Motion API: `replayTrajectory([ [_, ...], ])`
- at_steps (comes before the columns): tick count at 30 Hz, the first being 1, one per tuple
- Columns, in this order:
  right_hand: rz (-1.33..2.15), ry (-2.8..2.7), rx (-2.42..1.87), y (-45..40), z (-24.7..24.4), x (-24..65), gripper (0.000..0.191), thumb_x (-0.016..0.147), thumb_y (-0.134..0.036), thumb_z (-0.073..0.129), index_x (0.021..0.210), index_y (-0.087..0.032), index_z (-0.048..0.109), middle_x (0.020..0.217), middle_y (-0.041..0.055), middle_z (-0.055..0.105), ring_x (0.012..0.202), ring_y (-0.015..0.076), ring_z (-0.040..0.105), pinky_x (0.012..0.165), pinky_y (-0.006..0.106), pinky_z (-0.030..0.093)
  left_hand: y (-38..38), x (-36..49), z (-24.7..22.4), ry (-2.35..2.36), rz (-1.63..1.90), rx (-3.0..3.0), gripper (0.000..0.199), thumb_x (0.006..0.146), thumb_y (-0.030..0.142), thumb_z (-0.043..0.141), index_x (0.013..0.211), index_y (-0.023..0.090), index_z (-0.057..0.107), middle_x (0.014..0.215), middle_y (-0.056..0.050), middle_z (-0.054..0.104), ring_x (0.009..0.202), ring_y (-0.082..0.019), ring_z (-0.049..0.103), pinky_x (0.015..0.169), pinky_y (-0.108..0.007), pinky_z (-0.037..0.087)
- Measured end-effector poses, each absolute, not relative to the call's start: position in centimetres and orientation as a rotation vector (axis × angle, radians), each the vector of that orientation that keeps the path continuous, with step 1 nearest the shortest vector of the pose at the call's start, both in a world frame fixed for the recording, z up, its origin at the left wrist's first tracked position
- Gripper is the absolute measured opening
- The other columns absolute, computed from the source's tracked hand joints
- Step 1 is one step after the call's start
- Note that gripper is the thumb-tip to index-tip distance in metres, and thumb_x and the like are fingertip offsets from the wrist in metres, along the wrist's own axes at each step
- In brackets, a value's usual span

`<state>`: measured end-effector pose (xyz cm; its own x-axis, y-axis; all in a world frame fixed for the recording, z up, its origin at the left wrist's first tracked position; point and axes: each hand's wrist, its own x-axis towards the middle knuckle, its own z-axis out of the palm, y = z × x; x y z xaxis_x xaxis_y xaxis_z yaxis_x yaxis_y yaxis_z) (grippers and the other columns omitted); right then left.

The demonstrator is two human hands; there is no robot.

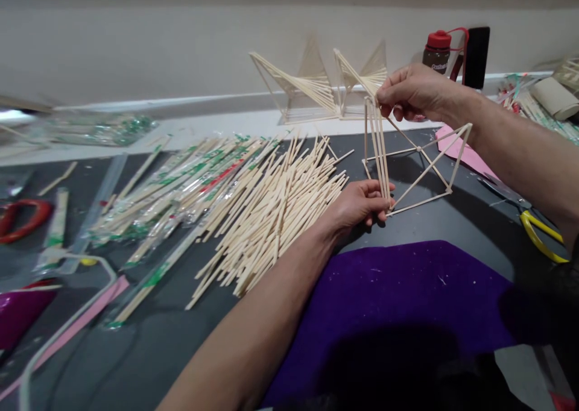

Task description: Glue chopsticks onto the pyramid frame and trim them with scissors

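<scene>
A frame of thin wooden sticks point(425, 169) stands on the dark table, with several near-parallel sticks rising on its left side. My left hand point(365, 203) is closed on the lower ends of these sticks, at the frame's bottom corner. Higher up, my right hand point(404, 91) pinches the top of the frame, where the sticks meet. Left of my left hand lies a large loose pile of bare sticks point(275, 218). Two finished-looking stick structures with fanned sticks point(307, 88) stand behind, against the wall.
Wrapped chopsticks point(181, 182) lie left of the pile. Red-handled scissors point(27, 218) are at the far left, yellow-handled scissors point(540, 236) at the right. A purple cloth point(407, 302) covers the near edge. A red-capped bottle point(437, 52) and a black phone point(477, 57) stand at the back.
</scene>
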<state>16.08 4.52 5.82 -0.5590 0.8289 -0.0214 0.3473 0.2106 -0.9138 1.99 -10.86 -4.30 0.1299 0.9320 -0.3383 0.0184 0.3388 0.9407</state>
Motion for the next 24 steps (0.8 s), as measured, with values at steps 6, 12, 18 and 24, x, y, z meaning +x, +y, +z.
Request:
replayTrajectory([
  [6, 1.335, -1.978, -1.087, 4.5, 5.85, 16.0, 0.023, 0.081, -0.013, 0.068, 0.06, -0.019, 0.061, 0.063, 0.0015, 0.065, 0.045, 0.0081, 0.048, 0.035, 0.02, 0.028, -10.9, 2.08, -4.07, 1.251, 0.861, 1.006, 0.027, 0.079, 0.0, 0.067, 0.103, 0.01, 0.067, 0.076, -0.002, 0.069, 0.045, -0.004, 0.055, 0.035, -0.015, 0.029],
  [12, 1.333, -1.985, -1.077, 4.53, 5.78, 16.07, 0.023, 0.08, -0.013, 0.07, 0.059, -0.02, 0.061, 0.063, 0.0015, 0.065, 0.045, 0.0087, 0.048, 0.035, 0.021, 0.03, -10.75, 2.08, -4.06, 1.269, 0.839, 1.021, 0.027, 0.08, 0.001, 0.067, 0.106, 0.01, 0.067, 0.076, -0.002, 0.068, 0.045, -0.004, 0.056, 0.036, -0.016, 0.03],
  [18, 1.348, -1.942, -1.066, 4.58, 5.6, 16.0, 0.021, 0.077, -0.01, 0.069, 0.059, -0.02, 0.064, 0.061, 0.0007, 0.063, 0.045, 0.0087, 0.047, 0.034, 0.021, 0.028, -10.78, 2.02, -3.98, 1.27, 0.844, 1.027, 0.027, 0.079, 0.003, 0.069, 0.105, 0.01, 0.068, 0.077, -0.004, 0.069, 0.047, -0.005, 0.056, 0.037, -0.017, 0.03],
  [24, 1.346, -1.96, -1.065, 4.29, 5.81, 16.03, 0.017, 0.082, -0.008, 0.067, 0.067, -0.014, 0.063, 0.061, -0.0005, 0.062, 0.045, 0.0049, 0.045, 0.036, 0.017, 0.025, -10.86, 2.05, -4.08, 1.271, 0.851, 1.02, 0.029, 0.078, 0.002, 0.069, 0.107, 0.009, 0.068, 0.077, -0.004, 0.069, 0.048, -0.006, 0.057, 0.037, -0.017, 0.03],
])
